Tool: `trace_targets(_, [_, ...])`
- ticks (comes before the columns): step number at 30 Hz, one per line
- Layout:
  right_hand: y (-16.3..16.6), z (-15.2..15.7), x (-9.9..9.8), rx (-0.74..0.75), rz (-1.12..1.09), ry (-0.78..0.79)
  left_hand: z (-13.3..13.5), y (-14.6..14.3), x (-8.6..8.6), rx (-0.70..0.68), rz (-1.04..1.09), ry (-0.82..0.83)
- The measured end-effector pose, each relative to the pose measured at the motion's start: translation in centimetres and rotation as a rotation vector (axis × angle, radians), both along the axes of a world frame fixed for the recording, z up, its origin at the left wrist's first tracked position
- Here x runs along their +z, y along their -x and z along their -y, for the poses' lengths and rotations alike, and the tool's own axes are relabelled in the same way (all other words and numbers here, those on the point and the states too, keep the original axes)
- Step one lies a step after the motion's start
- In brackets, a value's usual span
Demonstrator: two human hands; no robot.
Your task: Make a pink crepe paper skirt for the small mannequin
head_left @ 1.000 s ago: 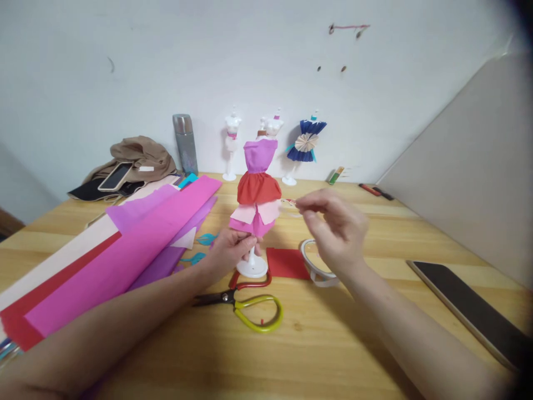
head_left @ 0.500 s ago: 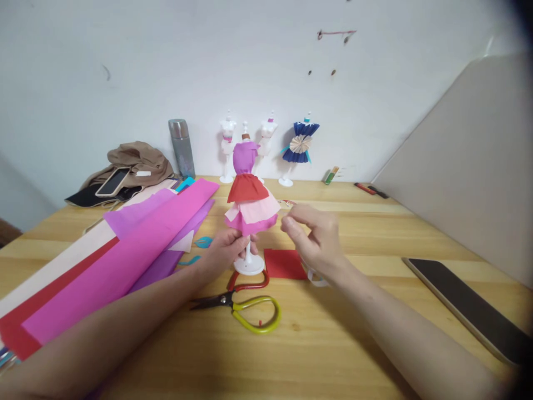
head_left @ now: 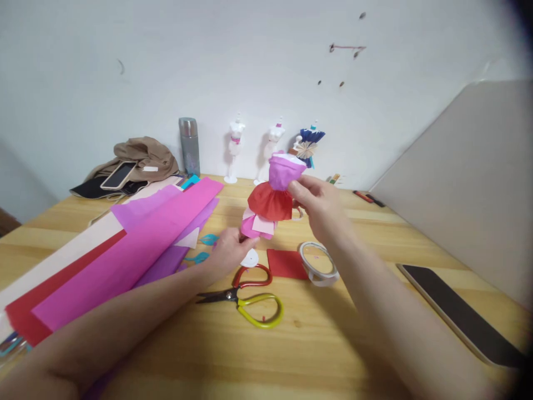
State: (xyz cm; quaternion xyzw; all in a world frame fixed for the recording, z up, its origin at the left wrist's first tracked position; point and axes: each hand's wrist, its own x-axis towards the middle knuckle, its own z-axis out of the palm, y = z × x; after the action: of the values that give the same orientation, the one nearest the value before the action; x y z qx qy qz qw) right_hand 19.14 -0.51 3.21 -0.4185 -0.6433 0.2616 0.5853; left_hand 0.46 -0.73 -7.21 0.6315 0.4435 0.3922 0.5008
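A miniature dress form [head_left: 286, 173] in a purple bodice, red overskirt and pink layered skirt is tilted to the right, held between both hands. My left hand [head_left: 232, 248] is closed around its stand below the skirt hem, just above the round white base [head_left: 250, 258]. My right hand [head_left: 317, 199] pinches the bodice at its right side near the waist. Under the form lie scissors [head_left: 230, 294] with one red and one yellow handle. A red paper piece [head_left: 287, 263] and a roll of white tape [head_left: 320, 264] are beside them.
Long crepe paper sheets [head_left: 137, 250] cover the left side. Two bare dress forms [head_left: 236, 139] and a blue-dressed form [head_left: 311, 136] stand by the wall, near a grey flask [head_left: 190, 150]. A phone [head_left: 453, 311] lies at right. Blue paper leaves [head_left: 208, 239] lie left of my left hand.
The dress form has gone from upright to tilted rightward, its base lifting. My right hand has moved up from beside the skirt and taken hold of the bodice, uncovering the tape roll.
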Motion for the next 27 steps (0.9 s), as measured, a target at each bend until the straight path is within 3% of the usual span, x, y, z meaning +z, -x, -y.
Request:
trace_targets(3, [0.1,-1.2,0.1,0.007,-0.053,0.108,0.0,-0.1,0.4,-0.025,0.024,-0.006])
trace_targets(7, [-0.8,-2.3,-0.2,-0.076,-0.114,0.101,0.9,-0.2,2.4,-0.167,0.117,0.112])
trace_targets(9, [-1.3,-2.0,-0.6,-0.167,-0.161,0.014,1.7,-0.3,3.7,-0.234,0.204,0.196])
trace_targets(13, [-1.1,0.6,-1.5,-0.35,-0.172,-0.334,3.1,-0.1,6.2,-0.21,0.398,0.373])
trace_targets(14, [-0.9,1.5,-1.5,-0.345,-0.128,-0.39,3.4,0.0,6.8,-0.195,0.42,0.408])
trace_targets(19, [0.8,4.3,-1.3,-0.151,0.563,-0.741,4.1,0.5,8.9,-0.197,0.455,0.442])
trace_targets(27, [2.3,3.9,-1.9,-0.31,0.644,-0.733,4.6,0.5,9.7,-0.191,0.391,0.405])
